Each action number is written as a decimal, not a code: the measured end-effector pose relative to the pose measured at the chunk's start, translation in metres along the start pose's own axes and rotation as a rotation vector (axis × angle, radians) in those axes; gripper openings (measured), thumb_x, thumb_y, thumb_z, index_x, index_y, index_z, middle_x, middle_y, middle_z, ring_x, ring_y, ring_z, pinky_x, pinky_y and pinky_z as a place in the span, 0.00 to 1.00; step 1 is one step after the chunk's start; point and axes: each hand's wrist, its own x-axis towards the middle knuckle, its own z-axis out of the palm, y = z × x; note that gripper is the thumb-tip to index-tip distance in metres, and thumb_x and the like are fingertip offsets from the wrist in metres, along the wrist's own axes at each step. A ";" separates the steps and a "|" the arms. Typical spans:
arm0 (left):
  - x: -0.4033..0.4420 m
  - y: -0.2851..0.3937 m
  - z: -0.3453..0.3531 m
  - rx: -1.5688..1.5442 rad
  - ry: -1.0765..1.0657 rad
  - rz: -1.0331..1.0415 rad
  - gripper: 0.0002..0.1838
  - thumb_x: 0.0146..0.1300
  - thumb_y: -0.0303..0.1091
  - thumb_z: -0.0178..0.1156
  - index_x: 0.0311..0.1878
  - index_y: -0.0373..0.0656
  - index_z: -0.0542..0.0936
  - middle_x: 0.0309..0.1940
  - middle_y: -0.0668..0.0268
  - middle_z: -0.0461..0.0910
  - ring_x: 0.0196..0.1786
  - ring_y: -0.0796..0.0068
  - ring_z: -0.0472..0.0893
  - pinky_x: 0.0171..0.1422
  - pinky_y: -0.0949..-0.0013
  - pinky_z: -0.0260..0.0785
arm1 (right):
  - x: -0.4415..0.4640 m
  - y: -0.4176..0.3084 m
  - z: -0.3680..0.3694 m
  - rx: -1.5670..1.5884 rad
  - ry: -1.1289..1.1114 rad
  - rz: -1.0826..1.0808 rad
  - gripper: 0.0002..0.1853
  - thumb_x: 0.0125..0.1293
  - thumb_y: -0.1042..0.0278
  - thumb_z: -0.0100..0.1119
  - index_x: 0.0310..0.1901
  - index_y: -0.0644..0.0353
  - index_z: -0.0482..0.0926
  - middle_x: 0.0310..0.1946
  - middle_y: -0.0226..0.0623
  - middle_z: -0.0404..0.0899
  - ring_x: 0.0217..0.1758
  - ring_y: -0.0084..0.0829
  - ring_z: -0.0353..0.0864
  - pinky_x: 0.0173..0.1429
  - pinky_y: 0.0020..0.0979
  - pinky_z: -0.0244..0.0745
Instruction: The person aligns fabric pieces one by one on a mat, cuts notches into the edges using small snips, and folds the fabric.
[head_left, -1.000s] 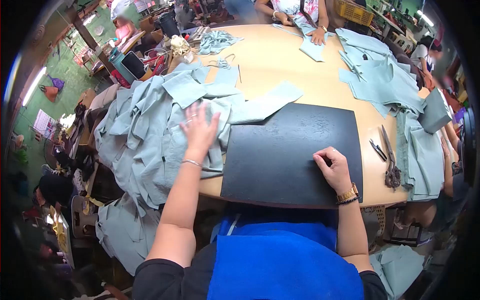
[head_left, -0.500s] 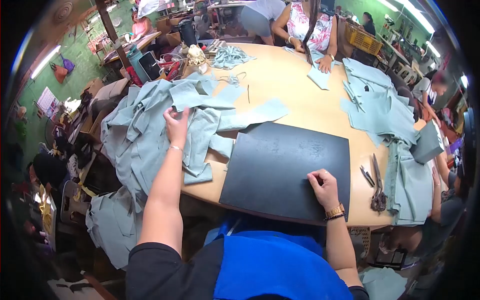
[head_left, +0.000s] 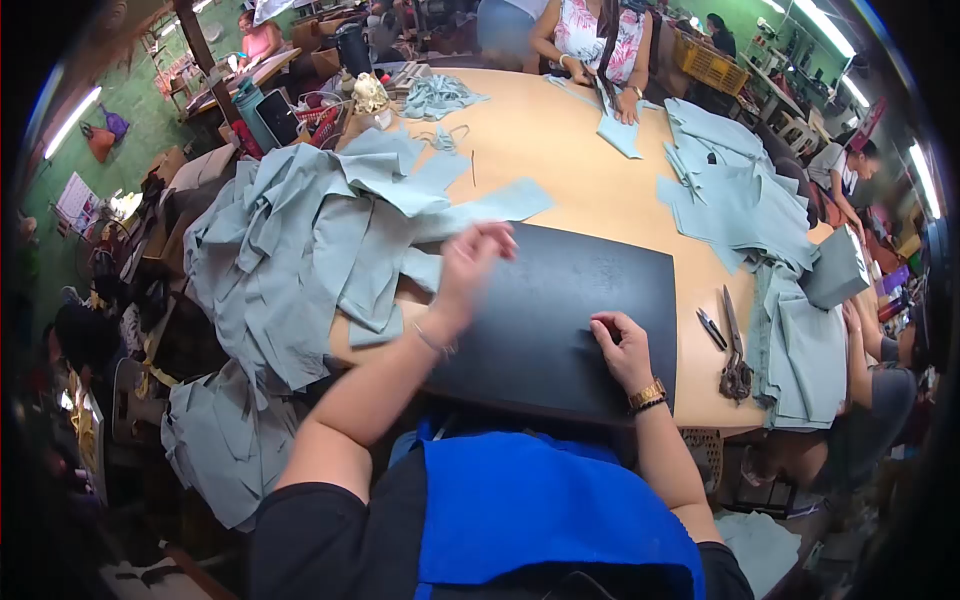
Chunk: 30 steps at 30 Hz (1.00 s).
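My left hand (head_left: pixel 474 268) is above the left edge of a black mat (head_left: pixel 560 310), beside the heap of pale green fabric pieces (head_left: pixel 300 220). Motion blurs its fingers, and I cannot make out anything in them. Over the right part of the mat, my right hand (head_left: pixel 624 350) is held with its fingers curled in toward the thumb, nothing visible between them. A strip of the same fabric (head_left: pixel 500 203) reaches from the heap to the mat's far edge. Large scissors (head_left: pixel 735 350) and small thread snips (head_left: pixel 712 328) lie right of the mat.
Further fabric pieces (head_left: pixel 735 205) and a fabric stack (head_left: pixel 805 360) cover the table's right side, near a grey-green block (head_left: pixel 838 268). Across the table (head_left: pixel 560 130), a person in a floral top (head_left: pixel 590 40) handles a fabric piece (head_left: pixel 620 135). More people work around the room.
My left hand has left the fabric heap and moved right, over the mat's left side. The upper heap pieces lie differently. My right hand stays over the mat; the view has shifted slightly.
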 end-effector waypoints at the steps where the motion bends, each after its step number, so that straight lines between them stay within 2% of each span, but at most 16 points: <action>1: -0.026 -0.012 0.013 0.025 -0.058 -0.039 0.10 0.71 0.24 0.52 0.50 0.39 0.80 0.36 0.67 0.82 0.40 0.79 0.80 0.51 0.72 0.73 | 0.000 -0.004 0.003 -0.083 -0.011 -0.050 0.08 0.65 0.67 0.68 0.43 0.59 0.85 0.31 0.35 0.83 0.34 0.28 0.82 0.42 0.28 0.77; 3: -0.060 -0.017 0.019 0.105 -0.135 -0.110 0.10 0.70 0.24 0.54 0.51 0.39 0.80 0.39 0.66 0.83 0.44 0.79 0.81 0.54 0.72 0.72 | 0.001 -0.019 0.007 -0.252 -0.039 -0.153 0.08 0.64 0.68 0.69 0.43 0.58 0.85 0.30 0.34 0.82 0.32 0.25 0.82 0.42 0.27 0.77; 5: -0.077 -0.009 0.018 0.216 -0.164 -0.180 0.10 0.70 0.25 0.55 0.52 0.39 0.81 0.40 0.66 0.84 0.47 0.78 0.81 0.57 0.70 0.72 | 0.006 -0.033 0.011 -0.334 -0.123 -0.202 0.08 0.63 0.68 0.69 0.41 0.58 0.85 0.30 0.35 0.82 0.31 0.28 0.81 0.40 0.28 0.77; 6: -0.073 -0.006 0.004 0.383 -0.128 -0.044 0.10 0.68 0.26 0.58 0.51 0.39 0.81 0.42 0.62 0.85 0.47 0.74 0.83 0.55 0.68 0.74 | 0.007 -0.036 0.015 -0.371 -0.171 -0.229 0.08 0.62 0.67 0.70 0.41 0.57 0.85 0.30 0.35 0.82 0.30 0.29 0.81 0.39 0.29 0.77; 7: -0.063 -0.007 -0.019 0.594 -0.080 0.132 0.12 0.64 0.29 0.63 0.50 0.39 0.81 0.42 0.59 0.85 0.47 0.64 0.84 0.53 0.65 0.75 | 0.009 -0.034 0.017 -0.401 -0.169 -0.255 0.07 0.61 0.67 0.70 0.40 0.57 0.85 0.30 0.35 0.82 0.31 0.31 0.81 0.39 0.31 0.76; 8: -0.049 0.013 -0.042 0.937 -0.044 0.231 0.14 0.60 0.33 0.66 0.49 0.41 0.81 0.44 0.58 0.85 0.48 0.56 0.83 0.54 0.61 0.74 | 0.009 -0.030 0.017 -0.428 -0.165 -0.283 0.07 0.60 0.66 0.70 0.39 0.56 0.85 0.30 0.35 0.83 0.32 0.32 0.82 0.39 0.32 0.76; 10: -0.023 0.009 -0.111 1.362 0.158 0.289 0.22 0.60 0.41 0.67 0.56 0.44 0.78 0.54 0.60 0.81 0.57 0.56 0.79 0.62 0.56 0.69 | 0.008 -0.026 0.018 -0.407 -0.147 -0.296 0.06 0.59 0.66 0.70 0.36 0.56 0.85 0.28 0.35 0.82 0.32 0.33 0.82 0.38 0.34 0.75; 12: -0.009 -0.012 -0.182 1.827 0.580 0.228 0.26 0.61 0.45 0.67 0.59 0.44 0.76 0.57 0.60 0.78 0.59 0.55 0.78 0.61 0.54 0.70 | 0.008 -0.026 0.016 -0.411 -0.147 -0.282 0.05 0.59 0.67 0.70 0.36 0.56 0.85 0.28 0.35 0.82 0.32 0.33 0.81 0.37 0.34 0.75; 15: -0.006 0.004 -0.222 1.828 0.439 -0.313 0.25 0.61 0.49 0.66 0.57 0.45 0.78 0.58 0.60 0.77 0.59 0.55 0.79 0.61 0.54 0.72 | 0.009 -0.031 0.016 -0.397 -0.138 -0.285 0.04 0.59 0.69 0.70 0.34 0.57 0.85 0.28 0.35 0.82 0.30 0.33 0.81 0.36 0.34 0.75; 18: 0.001 0.009 -0.237 1.651 0.305 -0.356 0.21 0.63 0.51 0.63 0.52 0.46 0.81 0.56 0.59 0.78 0.57 0.54 0.80 0.59 0.53 0.73 | 0.009 -0.029 0.017 -0.375 -0.125 -0.282 0.04 0.59 0.70 0.70 0.34 0.57 0.85 0.27 0.35 0.82 0.29 0.33 0.80 0.35 0.33 0.75; 21: 0.018 0.021 -0.243 1.562 0.427 -0.329 0.17 0.66 0.51 0.60 0.44 0.47 0.83 0.55 0.59 0.79 0.55 0.52 0.81 0.56 0.52 0.74 | 0.009 -0.031 0.016 -0.379 -0.123 -0.281 0.04 0.58 0.70 0.70 0.34 0.57 0.85 0.27 0.35 0.82 0.28 0.32 0.80 0.35 0.33 0.75; 24: 0.054 0.019 -0.289 1.542 0.517 -0.079 0.19 0.68 0.51 0.57 0.43 0.45 0.84 0.51 0.54 0.82 0.53 0.49 0.81 0.55 0.51 0.74 | 0.009 -0.029 0.017 -0.382 -0.128 -0.281 0.04 0.58 0.70 0.70 0.33 0.57 0.85 0.27 0.35 0.82 0.28 0.32 0.80 0.35 0.33 0.75; 26: 0.091 0.062 -0.283 1.395 0.457 -0.308 0.22 0.69 0.52 0.55 0.42 0.40 0.83 0.47 0.48 0.83 0.51 0.47 0.81 0.55 0.52 0.73 | 0.008 -0.029 0.015 -0.386 -0.129 -0.280 0.03 0.58 0.70 0.70 0.33 0.57 0.85 0.27 0.34 0.82 0.28 0.32 0.80 0.35 0.33 0.75; 27: 0.109 0.067 -0.298 1.343 0.447 -0.198 0.25 0.70 0.53 0.53 0.42 0.37 0.82 0.42 0.44 0.83 0.49 0.44 0.82 0.54 0.53 0.73 | 0.008 -0.029 0.015 -0.389 -0.129 -0.281 0.03 0.58 0.70 0.70 0.34 0.57 0.85 0.27 0.34 0.82 0.28 0.32 0.80 0.35 0.33 0.75; 28: 0.130 0.074 -0.317 1.406 0.353 -0.176 0.24 0.70 0.52 0.54 0.41 0.36 0.82 0.38 0.46 0.84 0.43 0.48 0.83 0.51 0.56 0.73 | 0.008 -0.029 0.016 -0.391 -0.129 -0.284 0.03 0.58 0.71 0.70 0.34 0.57 0.85 0.27 0.34 0.82 0.28 0.32 0.80 0.35 0.33 0.75; 30: 0.154 0.112 -0.306 1.365 0.281 -0.320 0.23 0.69 0.52 0.55 0.41 0.37 0.82 0.36 0.51 0.85 0.39 0.57 0.82 0.48 0.59 0.72 | 0.008 -0.030 0.016 -0.391 -0.127 -0.281 0.03 0.58 0.70 0.70 0.34 0.57 0.85 0.28 0.34 0.82 0.29 0.32 0.80 0.35 0.33 0.75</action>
